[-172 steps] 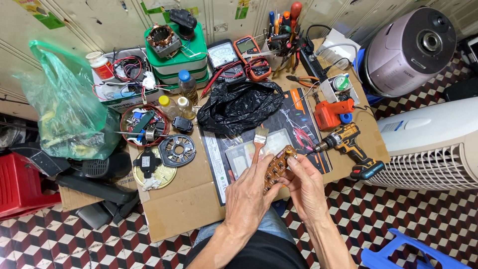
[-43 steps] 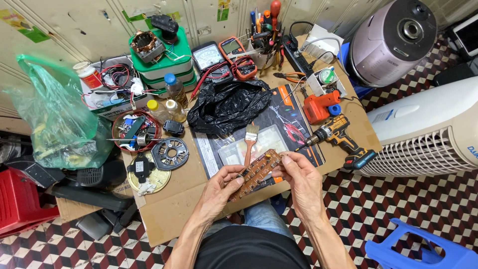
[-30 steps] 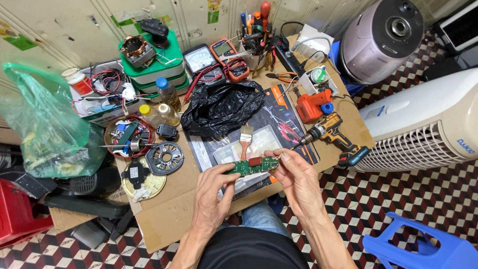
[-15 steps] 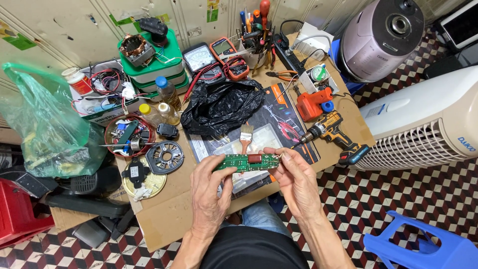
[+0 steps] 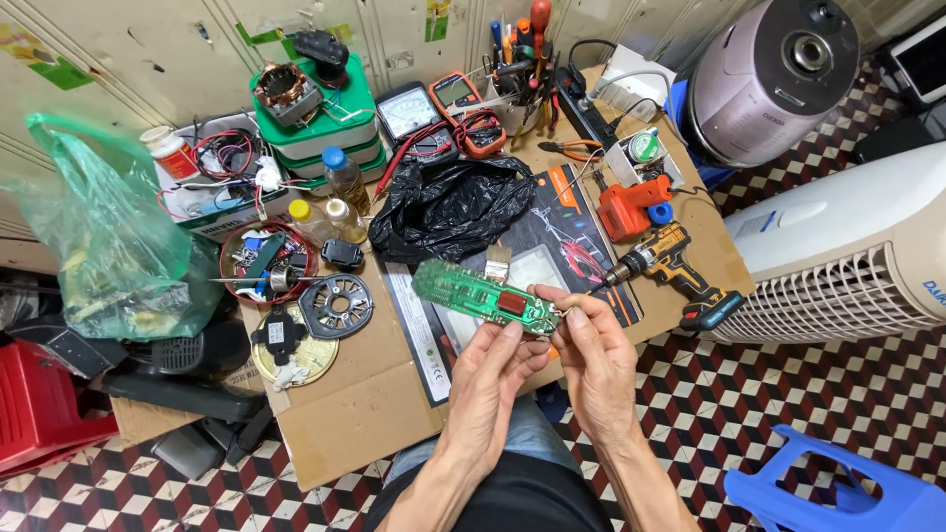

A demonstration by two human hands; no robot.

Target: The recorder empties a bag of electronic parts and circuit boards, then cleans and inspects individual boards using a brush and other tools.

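I saw green circuit board (image 5: 480, 295) held above the cardboard tabletop (image 5: 355, 414), component side up | left hand (image 5: 490, 379) fingers pinched its near edge | right hand (image 5: 597, 363) gripped its right end | paintbrush (image 5: 496, 260) just behind | cordless drill (image 5: 670, 271) to the right

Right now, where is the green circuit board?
In the head view, the green circuit board is held over the table's centre by both hands, just below the black plastic bag.
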